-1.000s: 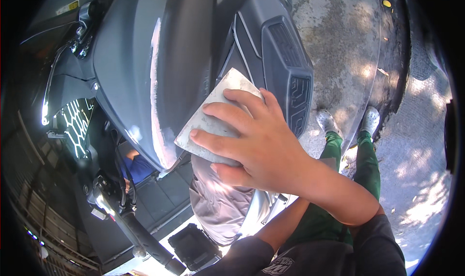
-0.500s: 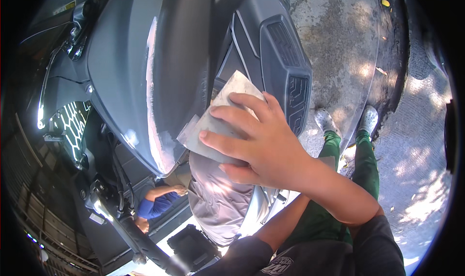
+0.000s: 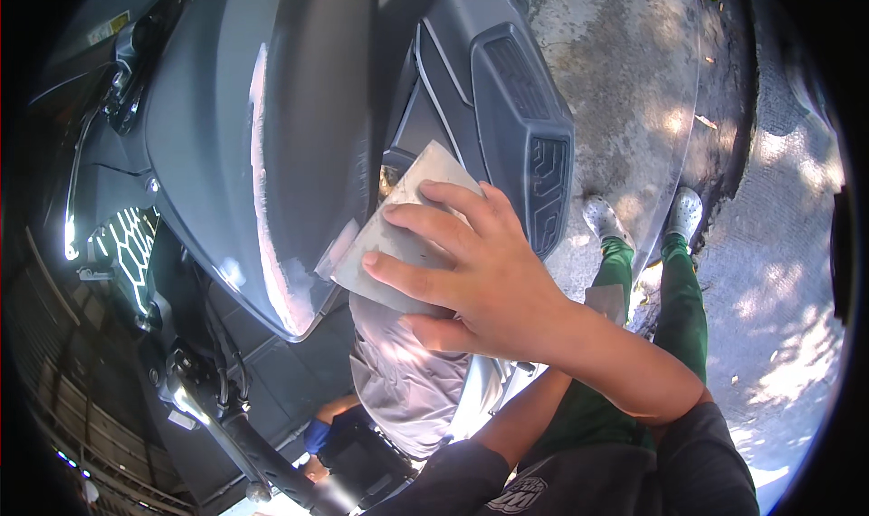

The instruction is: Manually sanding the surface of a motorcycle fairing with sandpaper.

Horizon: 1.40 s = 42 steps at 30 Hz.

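Note:
My right hand [image 3: 480,267] has its fingers spread over a flat grey putty spreader [image 3: 398,253], with the thumb on the near side. Pale pink paste [image 3: 339,247] lies along the spreader's left edge. To its left is a dark grey curved vehicle panel [image 3: 312,136], carrying a long pinkish-white strip of filler [image 3: 262,199] that widens towards its near tip. The spreader appears apart from this strip. My left forearm [image 3: 529,416] passes under my right forearm, and its hand is hidden. Beyond the right forearm, a second grey flat piece [image 3: 608,301] sticks out.
A black ribbed footboard [image 3: 543,163] stands beyond the spreader. Grey cloth [image 3: 407,371] drapes nearer me. A person in a blue sleeve [image 3: 319,433] is partly hidden by a black box [image 3: 371,462]. A metal bar [image 3: 213,425] runs at lower left. My shoes [image 3: 685,215] stand on concrete.
The panel and filler strip appear farther left in the view. My right hand, still on the spreader, has shifted slightly left. The person in blue appears lower, partly behind the black box.

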### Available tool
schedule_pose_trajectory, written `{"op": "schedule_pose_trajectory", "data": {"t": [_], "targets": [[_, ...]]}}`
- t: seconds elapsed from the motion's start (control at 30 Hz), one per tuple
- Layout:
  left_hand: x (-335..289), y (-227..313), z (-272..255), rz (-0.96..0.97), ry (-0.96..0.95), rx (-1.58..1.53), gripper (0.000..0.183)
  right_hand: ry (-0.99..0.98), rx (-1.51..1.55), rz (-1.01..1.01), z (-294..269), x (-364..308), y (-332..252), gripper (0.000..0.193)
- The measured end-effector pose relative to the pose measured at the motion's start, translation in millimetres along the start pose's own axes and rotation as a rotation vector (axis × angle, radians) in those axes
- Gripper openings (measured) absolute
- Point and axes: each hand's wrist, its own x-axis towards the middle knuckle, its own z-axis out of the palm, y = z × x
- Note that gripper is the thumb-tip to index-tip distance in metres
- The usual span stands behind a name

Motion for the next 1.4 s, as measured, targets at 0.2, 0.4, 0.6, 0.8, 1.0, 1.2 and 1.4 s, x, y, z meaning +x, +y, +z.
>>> {"op": "schedule_pose_trajectory", "data": {"t": [0.2, 0.4, 0.6, 0.8, 1.0, 1.2, 1.4], "targets": [[2, 3, 13, -0.143, 0.006, -0.239, 0.06, 0.036, 0.003, 0.017, 15, -4, -7, 0.066], [23, -29, -8, -0.118, 0.01, -0.044, 0.046, 0.017, 0.014, 0.007, 6, 3, -17, 0.068], [24, -20, -11, -0.116, -0.003, -0.066, 0.048, -0.039, -0.003, 0.027, 1, -7, -14, 0.067], [39, -15, 8, -0.1, 0.007, -0.103, 0.051, 0.023, -0.01, -0.02, -5, 11, -17, 0.058], [32, -18, 7, -0.11, -0.011, -0.138, 0.053, 0.028, -0.014, -0.006, 7, 9, -15, 0.06], [42, -4, 15, -0.093, 0.007, -0.16, 0.056, 0.024, -0.039, -0.057, 10, 3, -8, 0.059], [29, -9, 8, -0.115, -0.018, -0.192, 0.058, 0.098, 0.014, -0.034, 9, 5, -9, 0.056]]}}
